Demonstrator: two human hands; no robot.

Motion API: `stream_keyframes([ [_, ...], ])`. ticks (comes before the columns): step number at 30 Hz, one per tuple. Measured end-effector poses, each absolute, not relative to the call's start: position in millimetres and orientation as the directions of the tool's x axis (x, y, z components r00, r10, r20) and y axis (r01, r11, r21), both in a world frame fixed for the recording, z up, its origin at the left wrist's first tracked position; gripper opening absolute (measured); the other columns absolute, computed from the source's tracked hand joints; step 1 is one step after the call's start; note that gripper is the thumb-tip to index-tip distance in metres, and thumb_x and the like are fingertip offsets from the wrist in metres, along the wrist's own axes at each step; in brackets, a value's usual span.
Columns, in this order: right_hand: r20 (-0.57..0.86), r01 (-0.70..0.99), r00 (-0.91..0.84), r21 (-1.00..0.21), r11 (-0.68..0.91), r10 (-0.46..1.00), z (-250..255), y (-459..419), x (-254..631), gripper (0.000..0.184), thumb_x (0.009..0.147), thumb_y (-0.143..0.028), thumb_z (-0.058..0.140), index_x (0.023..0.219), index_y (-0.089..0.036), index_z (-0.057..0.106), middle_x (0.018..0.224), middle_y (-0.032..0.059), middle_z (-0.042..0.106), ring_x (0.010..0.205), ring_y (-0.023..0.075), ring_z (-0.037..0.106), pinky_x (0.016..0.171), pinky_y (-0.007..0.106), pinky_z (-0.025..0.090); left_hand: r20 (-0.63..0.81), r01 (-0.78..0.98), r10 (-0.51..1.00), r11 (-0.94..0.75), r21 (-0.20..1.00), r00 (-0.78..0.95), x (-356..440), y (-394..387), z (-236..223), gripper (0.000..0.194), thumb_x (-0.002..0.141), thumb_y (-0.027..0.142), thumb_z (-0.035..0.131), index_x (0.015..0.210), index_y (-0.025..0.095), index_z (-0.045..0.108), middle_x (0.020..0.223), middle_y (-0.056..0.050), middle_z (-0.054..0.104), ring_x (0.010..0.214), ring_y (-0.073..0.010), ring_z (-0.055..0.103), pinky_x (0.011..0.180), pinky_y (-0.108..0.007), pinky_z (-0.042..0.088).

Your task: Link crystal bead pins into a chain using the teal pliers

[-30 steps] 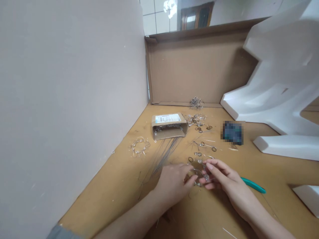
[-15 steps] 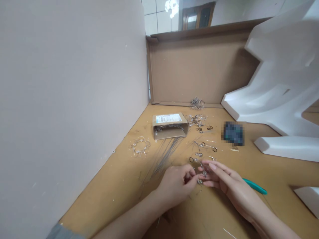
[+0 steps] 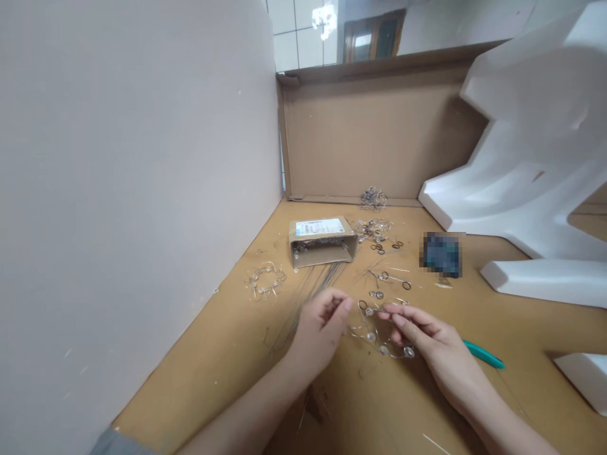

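My right hand (image 3: 422, 335) pinches a wire strung with clear beads (image 3: 383, 349), which hangs in a loose loop below and left of the fingertips. My left hand (image 3: 322, 322) is to the left, apart from the loop, its thumb and fingers closed together. Whatever lies between them, if anything, is too small to make out. Beyond my left hand a bundle of thin straight wires (image 3: 327, 278) lies on the table. A few small dark rings (image 3: 363, 305) lie just past the beaded wire.
An open cardboard box (image 3: 322, 254) holds clear beads. A beaded wire ring (image 3: 265, 279) lies to its left, and wire pieces (image 3: 374, 229) are heaped to its right. A green-handled tool (image 3: 484, 354) lies beside my right hand. White foam (image 3: 512, 278) and a cardboard wall (image 3: 379, 139) border the table.
My left hand has drawn away to the left and slightly up from my right hand. The beaded wire now hangs from my right hand, whose fingers have closed.
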State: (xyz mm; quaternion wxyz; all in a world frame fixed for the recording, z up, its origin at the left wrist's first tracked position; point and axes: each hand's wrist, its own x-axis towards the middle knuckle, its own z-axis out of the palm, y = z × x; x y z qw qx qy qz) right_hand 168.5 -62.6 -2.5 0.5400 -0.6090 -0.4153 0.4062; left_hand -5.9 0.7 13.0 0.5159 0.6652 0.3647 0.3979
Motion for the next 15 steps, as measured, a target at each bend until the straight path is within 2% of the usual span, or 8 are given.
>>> stream_keyframes([
  [2, -0.029, 0.058, 0.322, -0.997, -0.05, 0.946, 0.5, -63.8, 167.8, 0.035, 0.069, -0.048, 0.066, 0.091, -0.021, 0.07, 0.084, 0.007, 0.071, 0.064, 0.0152, 0.059, 0.066, 0.03, 0.049, 0.099, 0.054, 0.911, -0.131, 0.99, 0.399, -4.7, 5.2, 10.2, 0.019, 0.082, 0.036, 0.051, 0.079, 0.018, 0.051, 0.06, 0.005, 0.047, 0.053, -0.0089, 0.044, 0.054, -0.02, 0.037],
  [6, -0.033, 0.066, 0.29, -0.996, -0.054, 0.956, 0.2, -64.3, 165.6, 0.036, 0.066, -0.047, 0.067, 0.092, -0.023, 0.07, 0.082, 0.0058, 0.07, 0.067, 0.0177, 0.062, 0.065, 0.031, 0.05, 0.017, 0.1, 0.84, -0.085, 0.991, 0.542, -0.1, 5.1, 0.6, 0.019, 0.08, 0.035, 0.054, 0.081, 0.016, 0.054, 0.065, 0.003, 0.05, 0.056, -0.0094, 0.046, 0.056, -0.021, 0.038],
  [8, -0.027, 0.096, 0.268, -0.994, -0.055, 0.963, -5.3, -63.4, 165.4, 0.034, 0.064, -0.043, 0.069, 0.091, -0.023, 0.069, 0.082, 0.0049, 0.07, 0.067, 0.018, 0.062, 0.065, 0.032, 0.051, 0.087, 0.133, 0.826, -0.193, 0.972, 0.557, 0.6, 2.4, -2.1, 0.016, 0.082, 0.031, 0.051, 0.082, 0.017, 0.055, 0.067, 0.002, 0.05, 0.059, -0.0098, 0.046, 0.057, -0.021, 0.037],
  [11, 0.021, 0.144, 0.243, -0.99, -0.015, 0.97, -17.8, -61.6, 165.3, 0.032, 0.065, -0.037, 0.067, 0.095, -0.024, 0.067, 0.081, 0.003, 0.068, 0.069, 0.0177, 0.062, 0.066, 0.031, 0.05, 0.224, 0.221, 0.78, -0.418, 0.881, 0.584, -1.0, -0.6, -0.6, 0.015, 0.084, 0.026, 0.047, 0.082, 0.018, 0.058, 0.076, 0.0, 0.051, 0.066, -0.0107, 0.048, 0.06, -0.021, 0.037],
  [15, 0.017, 0.073, 0.18, -0.997, 0.004, 0.984, -26.1, -60.7, 165.2, 0.034, 0.071, -0.033, 0.062, 0.103, -0.023, 0.061, 0.081, 0.0027, 0.065, 0.068, 0.0159, 0.061, 0.063, 0.029, 0.048, 0.258, 0.284, 0.7, -0.558, 0.78, 0.666, -3.7, -0.7, 5.0, 0.017, 0.086, 0.024, 0.043, 0.085, 0.019, 0.059, 0.086, -0.003, 0.054, 0.073, -0.0124, 0.051, 0.064, -0.022, 0.037],
])
